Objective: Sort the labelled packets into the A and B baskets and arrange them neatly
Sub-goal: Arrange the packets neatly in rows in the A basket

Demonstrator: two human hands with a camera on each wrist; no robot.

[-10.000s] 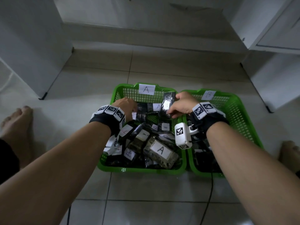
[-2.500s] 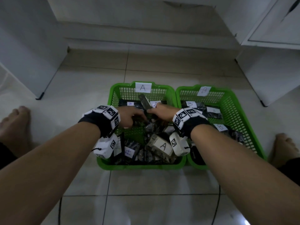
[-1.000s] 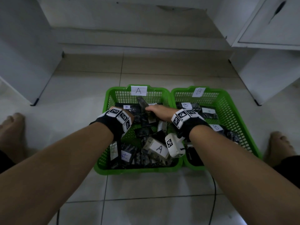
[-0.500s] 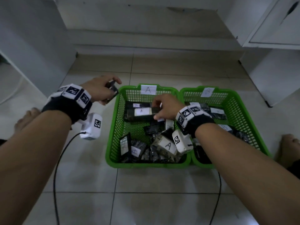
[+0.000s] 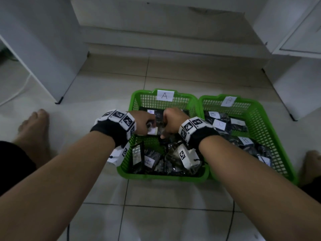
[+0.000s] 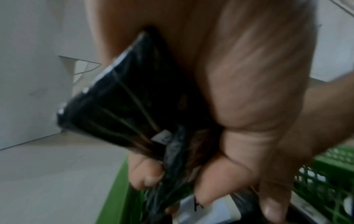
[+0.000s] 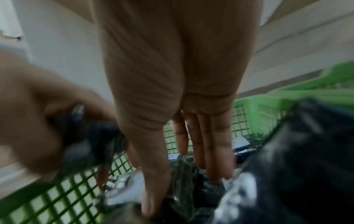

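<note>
Half a second ago the left hand (image 5: 142, 122) was out over the floor to the left of the baskets; now it is back over the A basket (image 5: 132, 105), beside the right hand (image 5: 173, 122), and both sit close together above the far half of that basket.

Seen from the left wrist, the left hand's grip is curled tightly round a black packet (image 6: 122, 100), fingers and thumb pinching its crumpled lower end just above the basket's green rim. A small white label on that packet is too blurred to read.

The right hand reaches down into the A basket with fingers (image 7: 210, 144) held nearly straight, their tips touching crinkled black packets that lie on the basket floor. The thumb also points down against a packet; whether it pinches anything cannot be told through the blur.

Two green mesh baskets stand side by side, touching, on a pale tiled floor (image 5: 165, 206). The left one carries a white card marked A on its far wall, the B basket (image 5: 271, 119) a card marked B. Black packets with white labels fill the near half of the A basket in a loose heap, some standing on edge. More labelled packets lie in the B basket, several showing a B.

Bare feet rest on the floor at either side. White cabinets (image 5: 43, 40) stand at left and right.
</note>
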